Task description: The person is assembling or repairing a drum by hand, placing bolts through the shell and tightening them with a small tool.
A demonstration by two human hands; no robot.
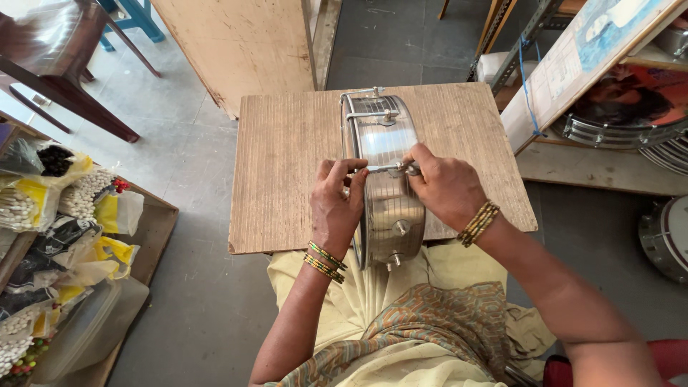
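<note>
On wooden board (287,158): steel drum shell (383,193) on edge, L hand (335,208) & R hand (446,188) both pinched on its tension rod (387,169).

A small drum-making workshop is shown. Metal drum shells (622,131) are stacked on racks, and bagged parts (50,208) are kept in a wooden crate (154,229).

The drum shell (383,179) is polished metal, glossy and mirror-bright, with shiny metal tension rods (373,115). It stands on a counter (287,165) of matt, rough, grooved wood. Bags (64,236) beside are crinkly glossy plastic.
</note>
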